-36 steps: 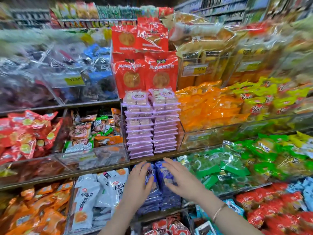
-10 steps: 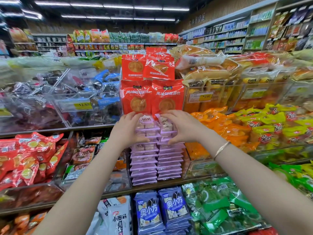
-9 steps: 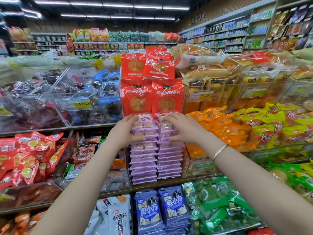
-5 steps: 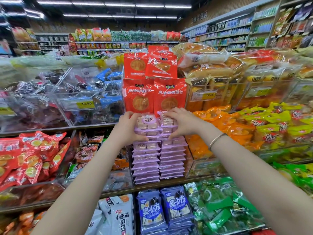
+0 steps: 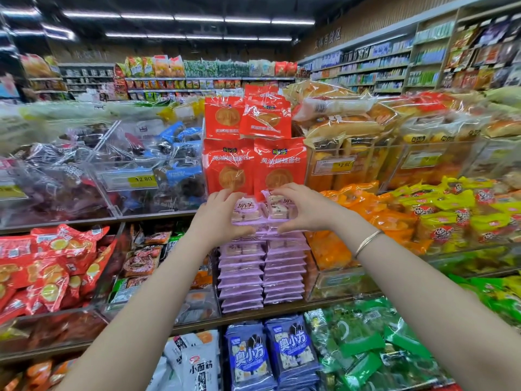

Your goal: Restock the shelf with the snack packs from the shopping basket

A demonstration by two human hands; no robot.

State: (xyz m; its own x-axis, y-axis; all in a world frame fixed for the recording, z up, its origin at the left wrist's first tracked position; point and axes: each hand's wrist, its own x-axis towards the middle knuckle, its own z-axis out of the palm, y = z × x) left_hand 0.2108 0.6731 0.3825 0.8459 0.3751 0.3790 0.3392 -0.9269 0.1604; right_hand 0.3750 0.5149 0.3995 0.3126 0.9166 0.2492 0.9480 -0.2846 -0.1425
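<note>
The left hand (image 5: 218, 218) and right hand (image 5: 308, 211) each clasp the top pink packs (image 5: 248, 211) of two tall stacks (image 5: 242, 272). This spot seems nearly filled. The basket is unseen.

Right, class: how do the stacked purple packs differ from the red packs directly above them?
The purple packs lie flat in two stacks; the red packs stand upright, faces forward. The purple packs show thin edges; the red packs show broad printed fronts. The left hand and right hand grip purple packs, not red packs. Both kinds sit two abreast.
</note>
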